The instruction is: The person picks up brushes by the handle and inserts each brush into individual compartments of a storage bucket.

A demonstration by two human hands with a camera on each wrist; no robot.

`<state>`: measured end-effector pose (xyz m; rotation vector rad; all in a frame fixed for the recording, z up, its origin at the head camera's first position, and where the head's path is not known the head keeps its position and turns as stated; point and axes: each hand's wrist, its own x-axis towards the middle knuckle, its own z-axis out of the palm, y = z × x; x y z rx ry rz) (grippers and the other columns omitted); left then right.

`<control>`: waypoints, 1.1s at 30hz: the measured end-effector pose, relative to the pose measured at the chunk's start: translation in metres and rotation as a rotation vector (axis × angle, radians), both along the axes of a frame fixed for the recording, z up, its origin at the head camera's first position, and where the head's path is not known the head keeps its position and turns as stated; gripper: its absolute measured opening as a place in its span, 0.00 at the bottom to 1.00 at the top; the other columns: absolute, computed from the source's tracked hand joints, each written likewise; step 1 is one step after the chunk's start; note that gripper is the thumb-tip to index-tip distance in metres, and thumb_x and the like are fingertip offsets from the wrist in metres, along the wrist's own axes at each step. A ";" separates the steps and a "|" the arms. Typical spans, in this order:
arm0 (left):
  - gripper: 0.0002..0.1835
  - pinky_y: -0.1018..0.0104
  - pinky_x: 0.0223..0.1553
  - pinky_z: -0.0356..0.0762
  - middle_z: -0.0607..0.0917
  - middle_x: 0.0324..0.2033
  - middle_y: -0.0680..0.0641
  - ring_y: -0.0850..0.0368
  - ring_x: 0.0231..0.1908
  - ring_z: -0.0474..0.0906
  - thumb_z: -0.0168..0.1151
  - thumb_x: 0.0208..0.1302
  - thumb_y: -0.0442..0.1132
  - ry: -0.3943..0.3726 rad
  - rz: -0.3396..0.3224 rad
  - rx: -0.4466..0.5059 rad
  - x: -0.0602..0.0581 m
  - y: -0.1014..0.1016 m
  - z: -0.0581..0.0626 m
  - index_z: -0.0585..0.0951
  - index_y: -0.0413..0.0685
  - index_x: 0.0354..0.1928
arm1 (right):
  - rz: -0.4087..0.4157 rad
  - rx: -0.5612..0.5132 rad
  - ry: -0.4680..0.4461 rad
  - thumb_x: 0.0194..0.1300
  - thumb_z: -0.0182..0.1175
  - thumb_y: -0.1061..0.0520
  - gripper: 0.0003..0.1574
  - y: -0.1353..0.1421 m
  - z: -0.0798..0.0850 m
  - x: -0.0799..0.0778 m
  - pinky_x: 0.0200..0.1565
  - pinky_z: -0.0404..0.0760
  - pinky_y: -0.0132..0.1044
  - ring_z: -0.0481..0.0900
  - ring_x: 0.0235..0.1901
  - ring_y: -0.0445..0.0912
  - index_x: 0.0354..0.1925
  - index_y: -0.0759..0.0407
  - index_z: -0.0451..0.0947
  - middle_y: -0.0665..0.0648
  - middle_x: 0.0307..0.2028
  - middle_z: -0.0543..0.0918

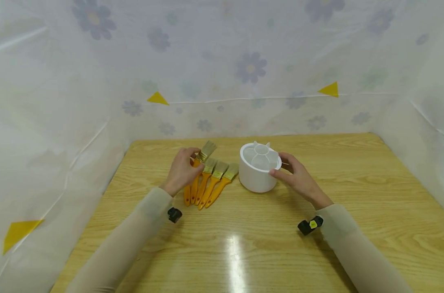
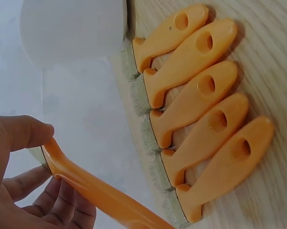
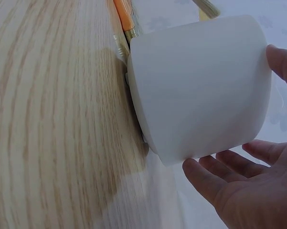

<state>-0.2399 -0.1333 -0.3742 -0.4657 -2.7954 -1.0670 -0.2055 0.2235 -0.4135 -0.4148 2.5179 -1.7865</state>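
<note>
My left hand (image 1: 183, 171) pinches one paintbrush (image 1: 208, 148) near its metal band, bristles up, the orange handle (image 2: 100, 191) slanting down. Beneath it, several more paintbrushes (image 1: 219, 190) lie side by side on the table, handles toward me. To their right is a white round holder (image 1: 256, 179), its top split by thin petal-like dividers around a central ring. My right hand (image 1: 295, 175) grips this holder from the right, thumb near the front rim and the other fingers round the far side. The right wrist view shows the holder's smooth wall (image 3: 200, 90), with its base close over the wood.
The wood-grain table (image 1: 265, 252) is enclosed by a pale flowered sheet (image 1: 207, 61) at the back and sides. Yellow triangles (image 1: 157, 98) mark the sheet. A small black camera (image 1: 174, 215) sits on the left wrist, another camera (image 1: 309, 225) on the right.
</note>
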 end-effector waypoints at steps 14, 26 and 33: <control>0.27 0.57 0.37 0.73 0.73 0.47 0.42 0.49 0.40 0.71 0.62 0.63 0.40 -0.010 -0.018 0.038 0.004 0.010 0.009 0.71 0.44 0.63 | -0.002 0.016 0.003 0.65 0.62 0.48 0.42 0.000 0.000 0.000 0.56 0.70 0.58 0.62 0.65 0.58 0.71 0.53 0.56 0.58 0.66 0.64; 0.25 0.57 0.38 0.74 0.74 0.45 0.43 0.50 0.39 0.72 0.62 0.63 0.40 0.043 -0.052 0.047 0.001 0.019 0.015 0.72 0.42 0.61 | 0.006 0.010 0.001 0.65 0.61 0.48 0.41 0.000 -0.001 0.000 0.57 0.68 0.60 0.60 0.66 0.58 0.71 0.52 0.56 0.58 0.66 0.63; 0.26 0.58 0.39 0.75 0.74 0.46 0.45 0.49 0.41 0.74 0.62 0.62 0.42 0.054 -0.066 0.088 0.000 0.028 0.024 0.72 0.44 0.62 | 0.010 0.011 -0.001 0.66 0.61 0.49 0.41 0.002 0.001 0.001 0.58 0.68 0.60 0.60 0.67 0.59 0.71 0.52 0.55 0.58 0.67 0.62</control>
